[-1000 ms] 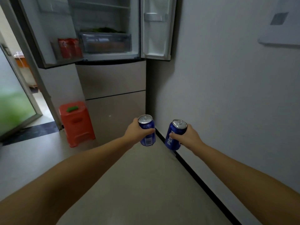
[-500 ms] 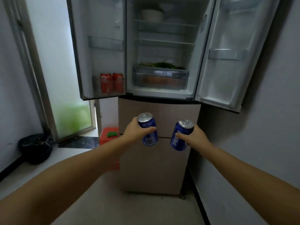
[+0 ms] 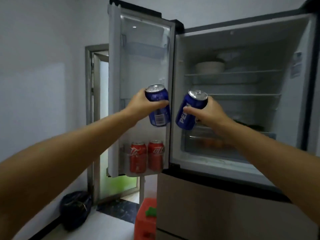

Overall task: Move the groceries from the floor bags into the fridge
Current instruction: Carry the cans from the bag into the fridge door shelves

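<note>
Blue aluminium marked the step in hand: each of the two hands carried a cola can toward the open fridge [image 3: 242, 49], so this was the carry-and-place stage, with nothing yet set down. Nearest, the left hand [image 3: 140, 105] had its fingers wrapped round the left blue can [image 3: 158, 105], held upright in front of the fridge's left door [image 3: 143, 70]. Beside it, the right hand [image 3: 208, 111] gripped the right blue can [image 3: 189, 110], tilted, at the mouth of the fridge's main compartment. Farther in, two red cans [image 3: 146, 156] stood in the lowest bin of that door, filling most of it. Judging from that, the next move probably called for lowering the left can into what room remained beside them, or onto a shelf [image 3: 233, 73] deeper inside the fridge, where a bowl [image 3: 209, 67] sat.
</note>
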Motion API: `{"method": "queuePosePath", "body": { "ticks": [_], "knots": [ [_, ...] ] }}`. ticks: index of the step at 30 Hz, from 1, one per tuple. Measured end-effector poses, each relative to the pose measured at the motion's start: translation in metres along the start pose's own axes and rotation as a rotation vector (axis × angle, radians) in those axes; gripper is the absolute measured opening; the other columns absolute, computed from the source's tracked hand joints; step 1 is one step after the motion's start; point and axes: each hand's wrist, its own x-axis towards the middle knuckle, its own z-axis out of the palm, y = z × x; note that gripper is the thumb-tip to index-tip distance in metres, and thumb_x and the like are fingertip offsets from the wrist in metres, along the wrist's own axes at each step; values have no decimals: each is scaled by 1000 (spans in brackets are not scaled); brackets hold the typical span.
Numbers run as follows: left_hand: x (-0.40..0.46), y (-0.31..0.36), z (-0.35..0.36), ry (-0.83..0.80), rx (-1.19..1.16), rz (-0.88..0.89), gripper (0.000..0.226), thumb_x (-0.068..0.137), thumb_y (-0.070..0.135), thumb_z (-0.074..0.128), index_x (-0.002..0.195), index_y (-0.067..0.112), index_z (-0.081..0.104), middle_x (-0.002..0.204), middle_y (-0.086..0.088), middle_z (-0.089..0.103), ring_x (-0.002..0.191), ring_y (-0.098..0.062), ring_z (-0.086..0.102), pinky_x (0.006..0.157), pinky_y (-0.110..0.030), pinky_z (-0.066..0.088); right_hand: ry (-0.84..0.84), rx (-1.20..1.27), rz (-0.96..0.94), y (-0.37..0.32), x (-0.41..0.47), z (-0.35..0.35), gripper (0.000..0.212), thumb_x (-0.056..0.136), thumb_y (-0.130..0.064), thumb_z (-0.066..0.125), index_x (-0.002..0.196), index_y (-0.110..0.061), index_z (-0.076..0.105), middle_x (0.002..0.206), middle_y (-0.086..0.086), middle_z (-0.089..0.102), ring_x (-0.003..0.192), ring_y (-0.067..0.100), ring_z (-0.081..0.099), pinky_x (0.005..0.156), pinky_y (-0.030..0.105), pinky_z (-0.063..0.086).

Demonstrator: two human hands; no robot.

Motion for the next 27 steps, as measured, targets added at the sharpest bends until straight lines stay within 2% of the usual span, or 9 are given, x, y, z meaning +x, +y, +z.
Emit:
{"method": "queuePosePath", "body": {
  "ticks": [4, 8, 11, 13, 16, 18, 20, 24, 27],
  "knots": [
    [66, 21, -28, 172, 96, 85, 60, 68, 29, 81, 121, 17, 54, 106, 3, 65, 95, -11, 62, 76, -24, 51, -16, 19, -190, -25, 86, 12, 61, 65, -33, 82, 118, -15, 56, 112, 3, 66, 103, 19, 64, 88, 43, 55],
    [115, 20, -47, 325, 218, 84, 81, 48, 47, 80, 119, 18, 56, 108, 1, 68, 100, -16, 64, 82, -32, 55, -48, 95, -251, -26, 148, 41, 68, 63, -38, 82, 121, -16, 55, 114, 2, 66, 105, 20, 63, 88, 43, 56],
    [132, 4, -53, 308, 325, -5, 59, 60, 40, 82, 111, 18, 62, 100, -1, 70, 94, -18, 66, 81, -33, 56, -147, 121, -223, -10, 171, 69, 45, 70, -36, 79, 106, -22, 57, 105, -1, 66, 98, 19, 63, 82, 40, 57],
    [137, -7, -51, 260, 378, -89, 41, 69, 37, 80, 101, 16, 65, 92, -3, 70, 89, -21, 67, 77, -34, 57, -224, 115, -214, 3, 180, 84, 31, 76, -34, 76, 100, -25, 57, 98, 0, 67, 87, 15, 63, 69, 29, 54],
    [138, -22, -49, 196, 446, -204, 37, 74, 41, 75, 98, 16, 62, 92, -6, 69, 86, -22, 68, 75, -33, 58, -318, 57, -189, 19, 184, 101, 37, 80, -44, 71, 100, -14, 63, 91, 3, 68, 75, 13, 63, 57, 24, 50],
    [137, -27, -48, 186, 478, -255, 39, 75, 45, 74, 97, 15, 63, 91, -7, 70, 82, -22, 69, 73, -32, 58, -370, 29, -185, 23, 185, 108, 53, 78, -53, 68, 103, -6, 66, 93, 9, 72, 82, 21, 68, 71, 36, 58],
    [135, -31, -48, 173, 503, -289, 45, 75, 49, 73, 100, 13, 64, 90, -6, 71, 80, -21, 69, 68, -30, 57, -403, 15, -201, 26, 186, 112, 62, 75, -60, 66, 103, -4, 68, 93, 12, 73, 87, 26, 69, 82, 43, 56],
    [129, -36, -48, 176, 520, -316, 44, 79, 51, 68, 104, 16, 63, 85, 1, 68, 75, -13, 65, 61, -22, 52, -461, -11, -201, 24, 187, 113, 66, 77, -61, 63, 107, -3, 65, 99, 15, 72, 93, 30, 68, 87, 45, 55],
    [125, -38, -45, 155, 490, -300, 40, 83, 45, 66, 110, 16, 59, 89, 2, 68, 79, -11, 66, 59, -19, 50, -506, -1, -244, 24, 185, 114, 55, 84, -54, 60, 109, -5, 63, 100, 14, 71, 93, 29, 68, 86, 44, 55]
  ]
}}
